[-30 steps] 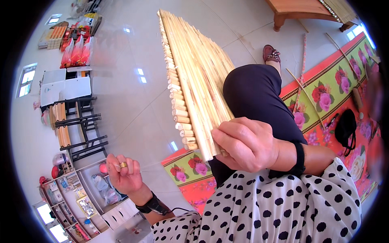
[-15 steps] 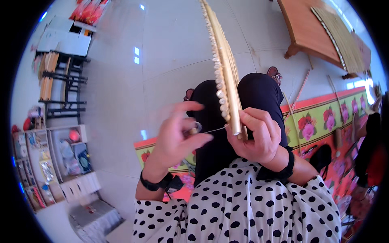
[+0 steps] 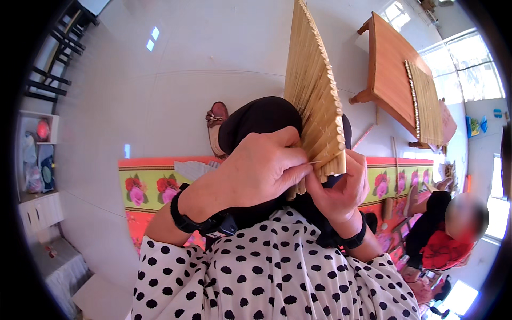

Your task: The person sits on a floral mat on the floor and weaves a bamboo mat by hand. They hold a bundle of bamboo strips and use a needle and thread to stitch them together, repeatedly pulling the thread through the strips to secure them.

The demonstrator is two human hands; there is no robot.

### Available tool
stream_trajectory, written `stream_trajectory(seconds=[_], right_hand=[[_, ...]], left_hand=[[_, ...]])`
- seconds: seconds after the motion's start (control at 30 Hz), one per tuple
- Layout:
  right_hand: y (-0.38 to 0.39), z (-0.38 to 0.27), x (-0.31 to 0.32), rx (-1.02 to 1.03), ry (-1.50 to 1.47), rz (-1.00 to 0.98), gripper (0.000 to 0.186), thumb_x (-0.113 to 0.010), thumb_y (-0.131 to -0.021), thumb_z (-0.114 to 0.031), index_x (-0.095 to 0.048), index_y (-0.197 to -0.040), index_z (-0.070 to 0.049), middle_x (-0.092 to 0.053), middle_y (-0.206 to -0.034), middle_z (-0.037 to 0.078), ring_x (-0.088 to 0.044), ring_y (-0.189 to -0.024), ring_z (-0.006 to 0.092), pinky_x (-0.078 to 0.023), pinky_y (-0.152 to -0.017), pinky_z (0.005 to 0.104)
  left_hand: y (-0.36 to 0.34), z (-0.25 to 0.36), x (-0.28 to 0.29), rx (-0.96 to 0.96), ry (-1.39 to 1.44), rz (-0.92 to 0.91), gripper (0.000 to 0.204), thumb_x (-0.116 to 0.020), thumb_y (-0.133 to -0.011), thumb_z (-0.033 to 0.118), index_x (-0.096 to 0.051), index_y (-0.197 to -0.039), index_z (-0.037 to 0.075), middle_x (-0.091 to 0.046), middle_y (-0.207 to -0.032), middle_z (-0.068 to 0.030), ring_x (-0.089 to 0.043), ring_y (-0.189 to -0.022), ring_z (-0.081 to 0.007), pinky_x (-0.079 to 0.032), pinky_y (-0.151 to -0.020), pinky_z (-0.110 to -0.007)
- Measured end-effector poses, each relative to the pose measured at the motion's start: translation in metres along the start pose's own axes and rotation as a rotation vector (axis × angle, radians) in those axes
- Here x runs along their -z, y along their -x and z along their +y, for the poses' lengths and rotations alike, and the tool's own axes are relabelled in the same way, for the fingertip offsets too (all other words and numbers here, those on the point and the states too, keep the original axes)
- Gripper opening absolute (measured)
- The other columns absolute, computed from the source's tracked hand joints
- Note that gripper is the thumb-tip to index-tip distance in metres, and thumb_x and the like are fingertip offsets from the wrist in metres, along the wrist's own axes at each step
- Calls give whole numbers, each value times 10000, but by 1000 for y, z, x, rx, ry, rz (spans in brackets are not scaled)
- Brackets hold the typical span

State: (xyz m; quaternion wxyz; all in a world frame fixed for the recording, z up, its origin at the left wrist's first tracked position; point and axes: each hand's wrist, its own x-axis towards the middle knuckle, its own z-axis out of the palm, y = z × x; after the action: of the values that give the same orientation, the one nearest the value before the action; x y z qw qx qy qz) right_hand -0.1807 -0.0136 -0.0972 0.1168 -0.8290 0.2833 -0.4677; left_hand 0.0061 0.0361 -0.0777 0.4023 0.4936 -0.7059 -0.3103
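Observation:
A long mat of pale straw-coloured stalks [image 3: 314, 80] stands on edge between my knees, its stalk ends forming a knobbly row along the right side. My left hand [image 3: 256, 168] is closed at its near end, thumb and forefinger pinched on a thin pale thread [image 3: 316, 161] against the stalks. From below and the right, my right hand [image 3: 344, 192] grips the near end of the mat, its thumb tip close to the left fingertips. Part of the right fingers is hidden behind the stalks.
A wooden table [image 3: 392, 69] at the far right bears a second stalk mat [image 3: 426, 104]. A flowered floor mat [image 3: 144, 186] lies beneath me, with a wooden mallet-like piece [image 3: 388, 208] on it. Another person [image 3: 440, 242] sits to the right. Shelves [image 3: 42, 208] stand left.
My left hand has come in from the left, where it pulled the thread out, to the mat's near end. The mat has turned, baring its broad left face. My view has swung right.

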Motion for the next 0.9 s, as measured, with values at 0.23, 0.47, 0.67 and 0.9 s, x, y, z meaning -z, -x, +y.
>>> stream_trajectory(seconds=[0.23, 0.47, 0.67, 0.9], right_hand=[[-2, 4, 27, -173, -197, -154, 417, -795, -699, -220, -600, -965, 36, -633, -846, 152, -608, -690, 245, -491, -629, 310], [-48, -33, 29, -236, 209, -390, 231, -737, -779, -156, -598, -835, 20, -576, -664, 135, -569, -526, 300, -433, -483, 336], [-57, -43, 21, -241, 346, -418, 142, -707, -781, -72, -587, -790, 4, -571, -620, 134, -571, -491, 318, -424, -451, 361], [-59, -43, 21, -174, 400, -455, 156, -717, -761, -95, -612, -793, 15, -595, -621, 121, -588, -498, 299, -444, -459, 339]], left_hand=[[5, -26, 2, -127, 784, 24, 253, -612, -888, 144, -604, -695, -19, -574, -1018, -166, -564, -655, -181, -461, -589, -282], [-6, -38, -13, -146, 1670, -116, 368, -527, -978, 234, -626, -722, -11, -589, -874, -211, -542, -515, -172, -482, -539, -286], [-10, -27, 4, -232, 1077, 19, 232, -613, -905, 143, -636, -716, 10, -550, -613, -60, -445, -501, -138, -322, -460, -276], [-16, -32, 9, -401, 926, 44, 132, -659, -844, 56, -644, -720, 12, -525, -576, -54, -464, -438, -147, -313, -405, -266]])
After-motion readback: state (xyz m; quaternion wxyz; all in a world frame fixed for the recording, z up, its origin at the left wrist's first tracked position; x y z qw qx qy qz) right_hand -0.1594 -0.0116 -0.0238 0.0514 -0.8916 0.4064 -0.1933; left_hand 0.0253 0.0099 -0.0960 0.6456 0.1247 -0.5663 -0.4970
